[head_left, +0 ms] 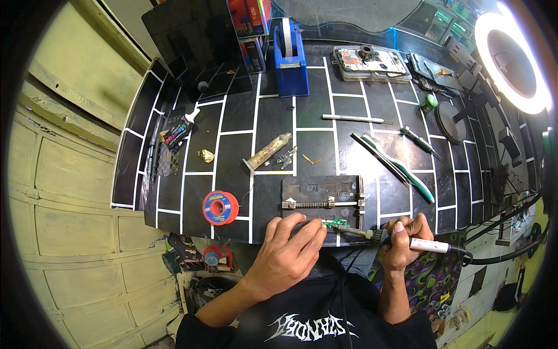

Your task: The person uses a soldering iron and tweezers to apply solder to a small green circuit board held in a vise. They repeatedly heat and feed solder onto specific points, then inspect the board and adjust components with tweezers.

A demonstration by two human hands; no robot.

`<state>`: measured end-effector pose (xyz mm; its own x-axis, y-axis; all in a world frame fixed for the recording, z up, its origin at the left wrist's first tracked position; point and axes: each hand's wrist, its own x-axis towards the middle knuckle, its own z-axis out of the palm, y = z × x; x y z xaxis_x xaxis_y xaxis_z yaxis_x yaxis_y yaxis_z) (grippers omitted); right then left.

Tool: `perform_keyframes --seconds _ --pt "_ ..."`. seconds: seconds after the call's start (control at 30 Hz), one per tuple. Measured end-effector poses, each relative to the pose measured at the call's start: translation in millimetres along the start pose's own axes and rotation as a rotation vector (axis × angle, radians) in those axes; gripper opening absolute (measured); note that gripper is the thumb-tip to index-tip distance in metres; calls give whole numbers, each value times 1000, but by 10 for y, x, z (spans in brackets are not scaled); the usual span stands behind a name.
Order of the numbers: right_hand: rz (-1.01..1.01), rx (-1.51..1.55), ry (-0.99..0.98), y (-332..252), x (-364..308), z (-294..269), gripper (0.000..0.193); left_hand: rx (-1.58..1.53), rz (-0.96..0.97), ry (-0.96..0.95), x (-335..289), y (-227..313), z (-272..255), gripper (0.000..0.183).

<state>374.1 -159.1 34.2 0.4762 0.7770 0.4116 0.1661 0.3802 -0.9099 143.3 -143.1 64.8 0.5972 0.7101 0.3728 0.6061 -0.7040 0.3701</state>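
At the near edge of the table, my left hand (292,247) is closed, its fingertips pinching the left end of a small green circuit board (337,223). Something dark shows between its fingers, too covered to name. My right hand (401,239) grips a soldering iron (429,246) with a white handle and a cord at its back end. The iron lies nearly level, its metal barrel pointing left with the tip at the board's lower edge; whether it touches cannot be made out. Just beyond the board sits a dark board holder (306,187) with a spring rod and a metal clamp bar.
Left of the holder stands a red solder spool (220,207). Farther back lie a stained tube (267,153), a green-white toothbrush (401,168), tweezers (381,158) and a screwdriver (421,142). A blue tape dispenser (292,75) is at the back; a lit ring lamp (483,64) hangs at the right.
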Motion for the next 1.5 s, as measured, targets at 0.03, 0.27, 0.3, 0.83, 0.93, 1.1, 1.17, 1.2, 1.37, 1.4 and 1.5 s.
perform_keyframes --seconds 0.03,0.27,0.3,0.83,0.93,1.1,1.17,1.2,1.37,1.4,1.5 --pt "9 8 -3 -3 -1 -4 39 -4 -1 3 1 2 1 41" --pt "-8 -5 1 0 -2 -20 38 1 -5 14 13 23 9 39" --pt "-20 -10 1 -3 2 -16 38 2 -2 6 17 25 -2 39" --pt "-40 -39 5 -2 -2 -8 36 -2 5 -11 12 18 -13 40" --pt "3 -37 34 4 -26 -22 36 -3 6 -5 4 13 -10 40" --pt "13 -16 15 -9 -22 -15 36 -1 6 0 5 14 -19 41" --pt "-2 -26 7 7 -25 -25 37 -3 1 7 5 17 -22 41" --pt "-13 -35 4 14 -25 -28 37 -4 -5 14 5 21 -15 41" --pt "3 11 -8 -18 -14 -12 37 -1 -8 29 -1 13 5 41" --pt "5 13 -4 -28 -13 -2 37 -2 -7 30 -1 10 6 41" --pt "5 18 -3 -9 -18 -7 36 -2 -3 32 0 1 7 41"
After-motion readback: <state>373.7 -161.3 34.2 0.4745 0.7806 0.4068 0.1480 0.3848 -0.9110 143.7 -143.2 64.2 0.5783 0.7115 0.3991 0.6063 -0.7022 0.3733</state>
